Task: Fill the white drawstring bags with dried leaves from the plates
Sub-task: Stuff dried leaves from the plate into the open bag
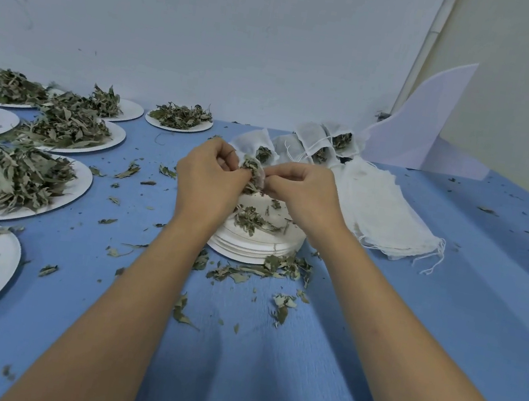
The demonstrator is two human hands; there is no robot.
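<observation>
Two hands meet over the plate stack. The left hand is curled, fingertips pinching a tuft of dried leaves at the mouth of a small white drawstring bag. The right hand pinches the bag's opposite edge. The bag is held up btwn them, just above the stack of paper plates, w/ a few leaves on top.

To do it well, I'd judge: keep the mouth stretched wide, push leaves down in small tufts & stay over the stack so spill lands there. Plenty lies scattered on the blue worktop.

Filled bags stand just beyond, empty bags lie to the right, loaded plates to the left. No brand, label or writing readable anywhere.
</observation>
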